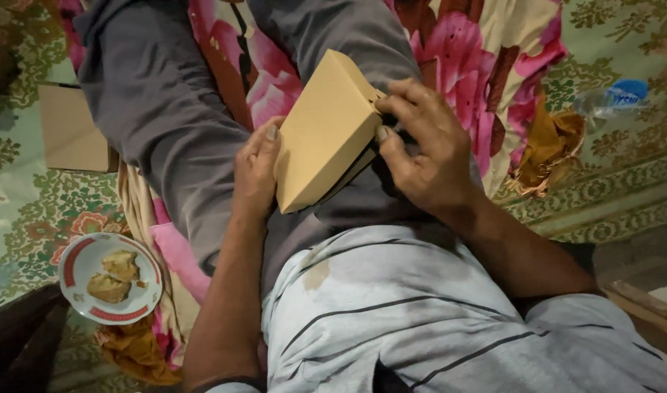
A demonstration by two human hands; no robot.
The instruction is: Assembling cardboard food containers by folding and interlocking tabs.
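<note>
A tan cardboard box (325, 131), partly folded into shape, rests over my lap in the head view. My left hand (255, 169) grips its left side, thumb pressed on the flat face. My right hand (423, 145) pinches the box's right edge near a flap, fingers curled around the corner. My legs in grey trousers (159, 109) stretch away from me, and a striped white shirt (435, 320) fills the bottom of the frame. The inside of the box is hidden.
A flat tan cardboard piece (70, 129) lies on the patterned floor at left. A red-rimmed white plate (82, 262) with fried food sits lower left. A plastic bottle with a blue label (610, 98) lies upper right. Pink floral cloth (486, 51) lies beneath my legs.
</note>
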